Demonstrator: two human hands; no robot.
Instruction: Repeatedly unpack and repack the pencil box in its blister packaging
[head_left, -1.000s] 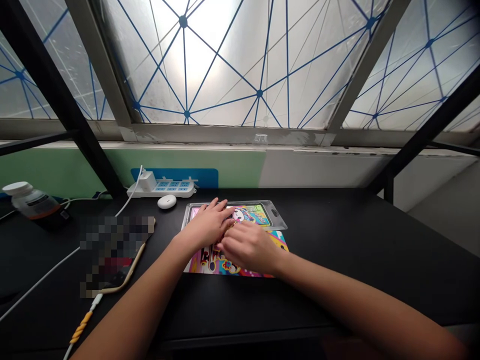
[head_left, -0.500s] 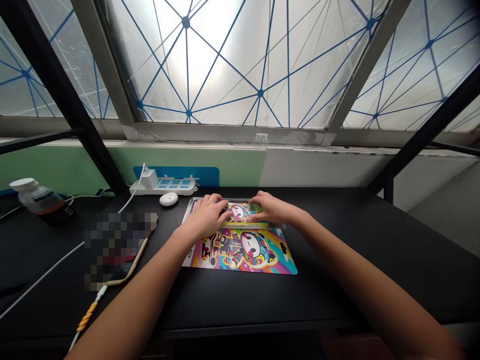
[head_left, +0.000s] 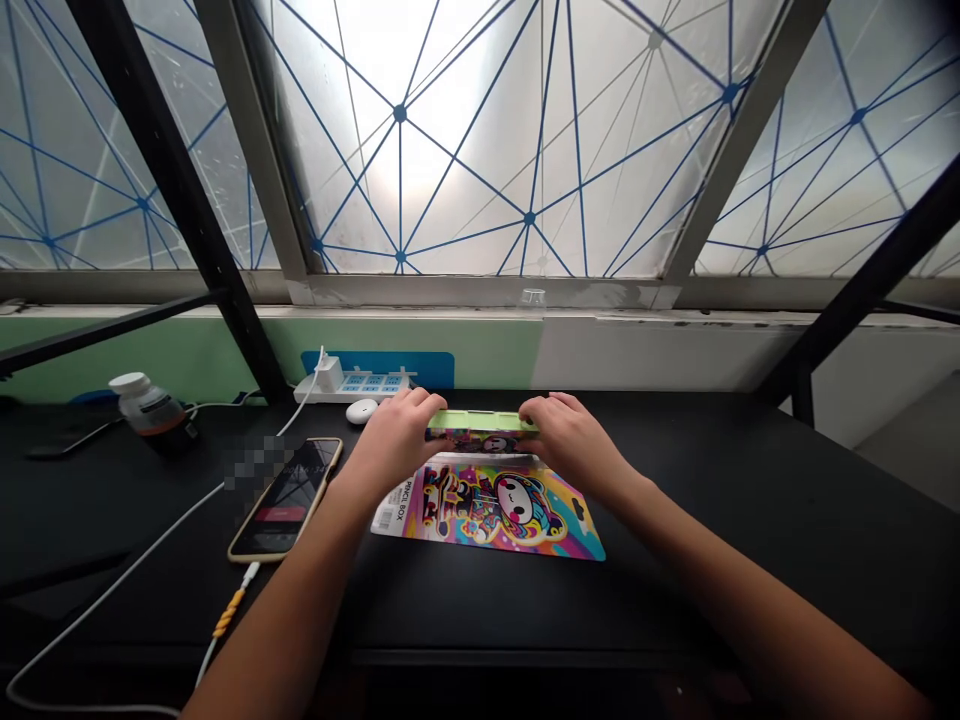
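Left hand and right hand both on box. Fingers narrow, holding it: left ones on its left end, right ones on its right end, thumbs on near side. Box is between the hands, at card's far edge, long side left to right; lime-green top, colourful printed near side. Can't tell if its underside touches bench. Card flat on bench, cartoon print, "PENCIL BOX" at left end. Phone left of left forearm, cable at its near end. White case just beside power strip. Bottle farther left.
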